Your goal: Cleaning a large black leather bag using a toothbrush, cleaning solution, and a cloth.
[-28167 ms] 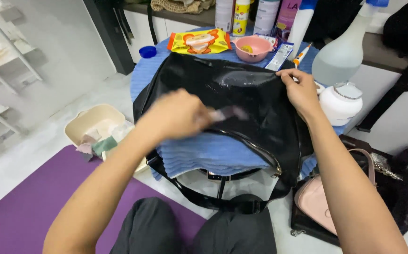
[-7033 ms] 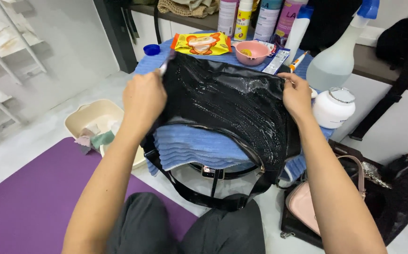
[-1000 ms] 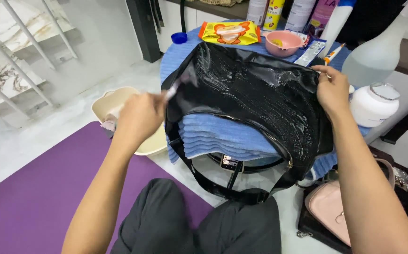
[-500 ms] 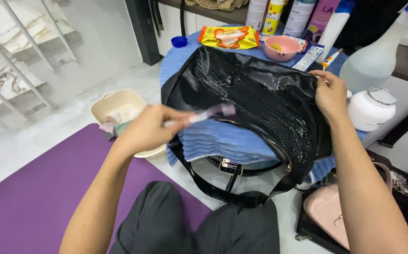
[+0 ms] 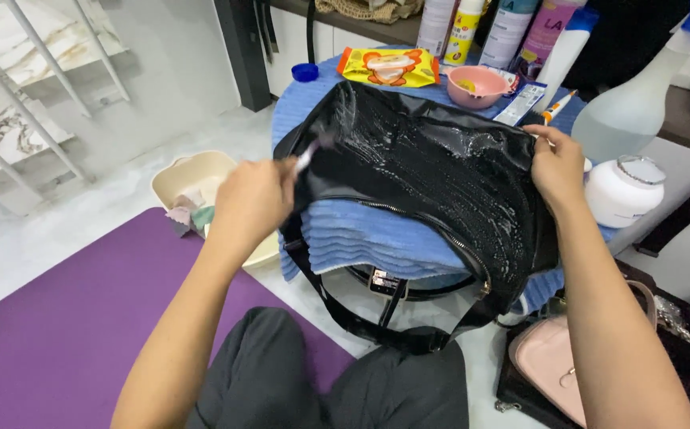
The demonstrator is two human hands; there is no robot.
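Gripping a small brush (image 5: 307,156), blurred and mostly hidden in its closed fingers, the left hand (image 5: 253,199) works at the left edge of the wet black bag (image 5: 424,171) lying on a blue towel (image 5: 361,238). The right hand (image 5: 556,167) pinches the bag's right edge; its fingertips are hidden.

glossy black leather bag (image 5: 440,171) on a ribbed blue towel (image 5: 369,238), plain purple floor mat (image 5: 59,334), little pink plastic bowl (image 5: 478,85)
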